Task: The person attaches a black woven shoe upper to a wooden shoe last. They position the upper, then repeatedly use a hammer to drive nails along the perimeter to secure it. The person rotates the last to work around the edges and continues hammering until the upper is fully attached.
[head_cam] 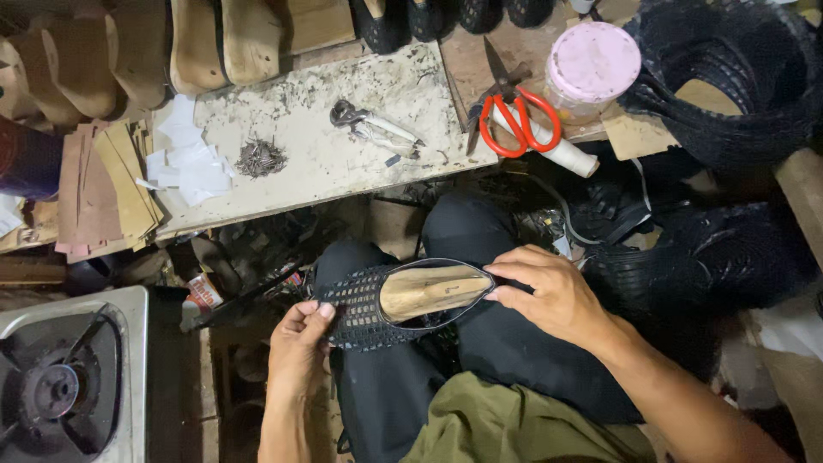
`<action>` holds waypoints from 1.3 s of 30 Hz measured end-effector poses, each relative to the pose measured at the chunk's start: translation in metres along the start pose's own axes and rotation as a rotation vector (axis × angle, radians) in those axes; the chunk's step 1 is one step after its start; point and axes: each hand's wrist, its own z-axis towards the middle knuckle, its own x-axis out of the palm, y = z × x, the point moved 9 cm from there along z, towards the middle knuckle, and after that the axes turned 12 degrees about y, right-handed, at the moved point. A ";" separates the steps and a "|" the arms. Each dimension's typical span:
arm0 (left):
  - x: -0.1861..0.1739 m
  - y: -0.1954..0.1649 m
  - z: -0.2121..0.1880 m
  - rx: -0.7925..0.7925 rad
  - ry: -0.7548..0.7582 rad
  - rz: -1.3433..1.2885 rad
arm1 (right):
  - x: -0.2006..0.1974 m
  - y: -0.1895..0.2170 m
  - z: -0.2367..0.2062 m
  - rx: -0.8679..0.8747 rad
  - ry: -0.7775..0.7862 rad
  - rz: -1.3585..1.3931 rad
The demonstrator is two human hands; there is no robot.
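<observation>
A: What do the person's hands hold?

B: A black woven shoe upper [369,309] pulled over a wooden shoe form [429,290]. It lies across the person's lap, over the black trousers [480,231], below the front edge of the surface [343,163]. The left hand [298,351] grips the woven toe end, fingers curled tight around it with the thumb on top. The right hand [553,296] closes on the heel end, fingertips pressed against the rim of the upper.

A: Is the form fully covered?

B: No. The bare wood shows through the opening of the upper, ringed by a thin dark edge.

A: And what lies on the surface?

B: A heap of small nails [260,159] sits near the middle, with white paper scraps [184,159] just beside it toward the left edge. Pincers [373,127] lie further right. Red-handled scissors [514,116] rest at the right edge, touching a white roll [561,153] that sticks out past the corner. A jar with a pink lid [591,64] stands behind them.

A: Anything else nearby?

B: Wooden shoe forms [223,39] line the far edge of the surface. Stacks of cardboard pieces [103,189] lean at its left end. A gas stove [64,381] sits at the lower left, and piles of black woven material [729,86] fill the right side.
</observation>
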 end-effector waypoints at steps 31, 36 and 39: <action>-0.015 -0.003 -0.046 0.411 0.239 -0.382 | 0.040 -0.025 -0.031 -0.012 -0.116 0.737; -0.019 0.032 -0.049 0.456 0.312 -0.509 | 0.058 -0.015 -0.040 0.285 -0.040 1.102; -0.018 0.045 -0.053 0.480 0.436 -0.533 | 0.037 0.019 -0.036 0.040 -0.084 1.145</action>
